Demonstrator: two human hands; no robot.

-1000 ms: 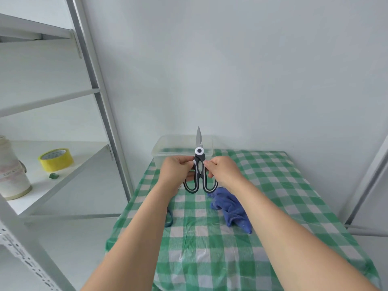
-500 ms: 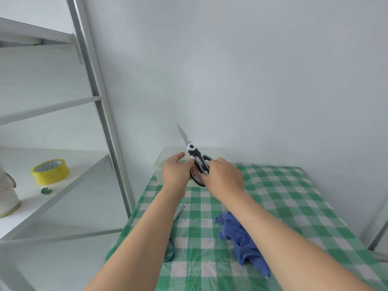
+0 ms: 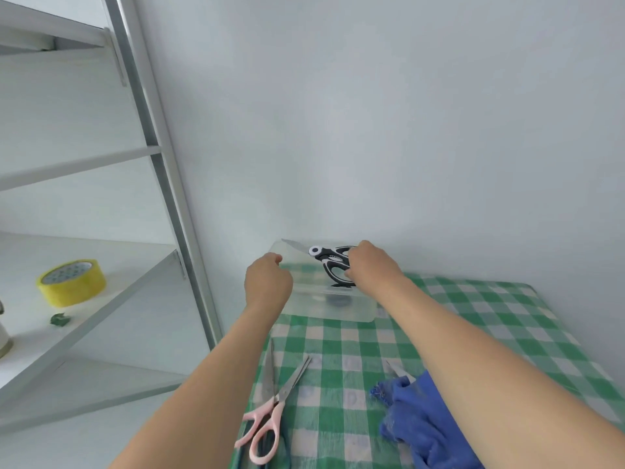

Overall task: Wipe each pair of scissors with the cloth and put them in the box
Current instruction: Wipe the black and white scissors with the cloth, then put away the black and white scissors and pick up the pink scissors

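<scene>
My right hand (image 3: 373, 267) grips the handles of black-and-white scissors (image 3: 329, 258), which lie nearly level above the clear plastic box (image 3: 333, 308) with the blade pointing left. My left hand (image 3: 267, 282) hovers at the box's left end, fingers curled, holding nothing. Pink-handled scissors (image 3: 270, 401) lie on the checked cloth near the table's left edge, blades slightly apart. A blue cloth (image 3: 426, 424) lies crumpled at the front right, with a silver blade tip (image 3: 397, 370) sticking out from under it.
The green-and-white checked table (image 3: 490, 319) stands against a white wall. To the left is a metal shelf rack (image 3: 162, 157) holding a yellow tape roll (image 3: 71, 282) and a small green scrap (image 3: 60, 319).
My right hand has carried the black-and-white scissors forward over the box and tipped them flat. My left hand has let go of them. The view has tilted down, showing the pink scissors.
</scene>
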